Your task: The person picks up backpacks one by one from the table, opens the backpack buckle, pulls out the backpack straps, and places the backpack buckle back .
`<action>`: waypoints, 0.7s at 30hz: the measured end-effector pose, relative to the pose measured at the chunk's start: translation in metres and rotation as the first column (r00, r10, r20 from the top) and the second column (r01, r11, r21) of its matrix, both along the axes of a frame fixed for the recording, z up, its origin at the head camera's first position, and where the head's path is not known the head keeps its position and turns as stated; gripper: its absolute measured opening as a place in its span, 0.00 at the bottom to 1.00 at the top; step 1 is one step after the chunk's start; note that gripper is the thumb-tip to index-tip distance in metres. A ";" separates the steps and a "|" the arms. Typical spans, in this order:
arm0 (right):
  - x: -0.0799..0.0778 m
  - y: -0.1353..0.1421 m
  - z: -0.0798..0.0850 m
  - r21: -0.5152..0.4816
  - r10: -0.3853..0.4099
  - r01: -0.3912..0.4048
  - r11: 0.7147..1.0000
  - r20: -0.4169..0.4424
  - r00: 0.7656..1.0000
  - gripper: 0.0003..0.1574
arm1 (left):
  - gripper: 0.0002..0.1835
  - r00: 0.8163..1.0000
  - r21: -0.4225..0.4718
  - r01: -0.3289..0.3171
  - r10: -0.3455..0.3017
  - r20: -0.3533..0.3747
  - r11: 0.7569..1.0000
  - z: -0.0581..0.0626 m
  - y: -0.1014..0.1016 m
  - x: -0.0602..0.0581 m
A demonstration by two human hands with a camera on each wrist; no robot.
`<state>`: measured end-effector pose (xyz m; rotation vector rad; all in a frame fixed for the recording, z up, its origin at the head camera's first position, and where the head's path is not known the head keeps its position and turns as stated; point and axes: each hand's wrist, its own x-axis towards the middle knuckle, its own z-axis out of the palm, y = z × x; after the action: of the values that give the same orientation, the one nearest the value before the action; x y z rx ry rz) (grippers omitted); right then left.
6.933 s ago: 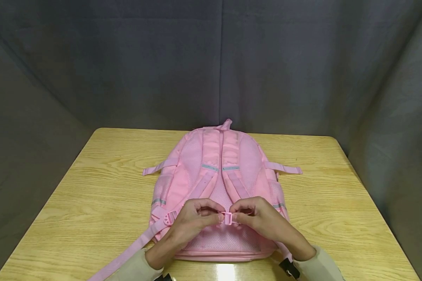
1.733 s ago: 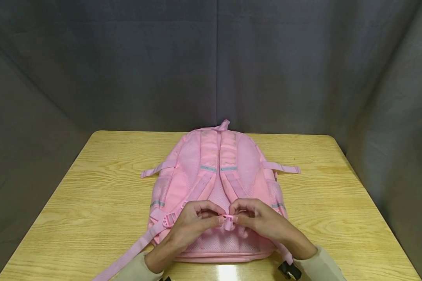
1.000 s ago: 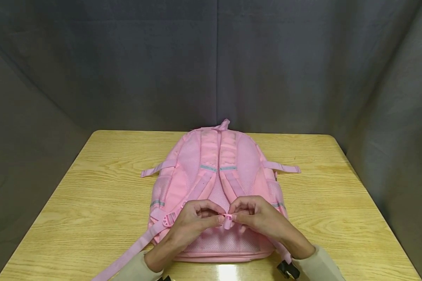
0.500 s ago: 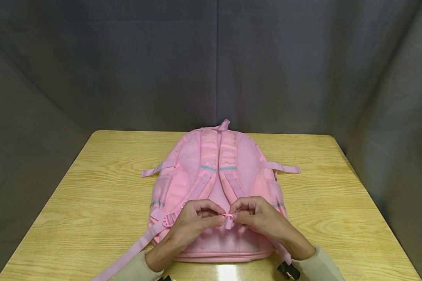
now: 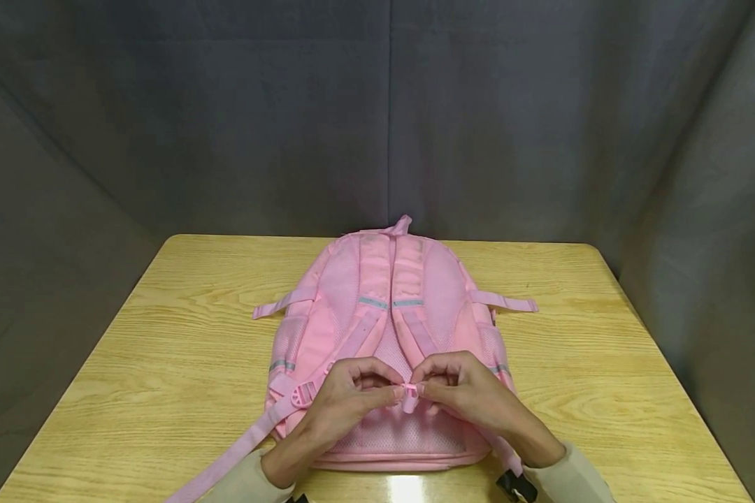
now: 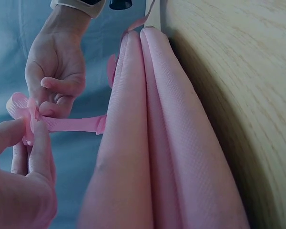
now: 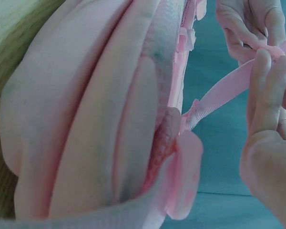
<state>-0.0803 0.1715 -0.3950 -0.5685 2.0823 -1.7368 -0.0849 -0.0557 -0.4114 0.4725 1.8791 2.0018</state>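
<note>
We see left hand [image 5: 342, 397] and right hand [image 5: 473, 395] both pinching a pink buckle [image 5: 410, 392], raised above the lower back of the pink backpack [image 5: 390, 346], which lies on a wooden table [image 5: 163, 349].

The bare left hand [image 5: 352, 391] and the bare right hand [image 5: 465, 391] face each other above the lower middle of the pink fabric backpack [image 5: 396, 439], each with thumb and forefinger pinching. The right hand's other fingers curl loosely. Both wrists slant inward from long beige fabric sleeves [image 5: 569, 476] at the backpack's near corners.
</note>
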 end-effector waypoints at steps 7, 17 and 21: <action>0.001 0.001 -0.001 -0.030 0.053 -0.051 0.998 0.065 0.997 0.06 | 0.11 0.999 0.017 0.026 -0.026 0.024 1.000 -0.001 -0.002 0.002; 0.000 0.002 -0.003 -0.070 0.075 -0.069 0.995 0.083 0.994 0.07 | 0.11 0.999 0.026 0.033 -0.033 -0.012 0.999 -0.001 -0.001 0.001; 0.000 0.001 -0.003 -0.086 0.080 -0.072 0.994 0.089 0.993 0.09 | 0.10 0.998 0.033 0.044 -0.043 -0.036 0.998 -0.001 0.000 0.000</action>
<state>-0.0802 0.1726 -0.3980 -0.5726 1.9090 -1.7776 -0.0847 -0.0561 -0.4128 0.5564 1.8423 2.0118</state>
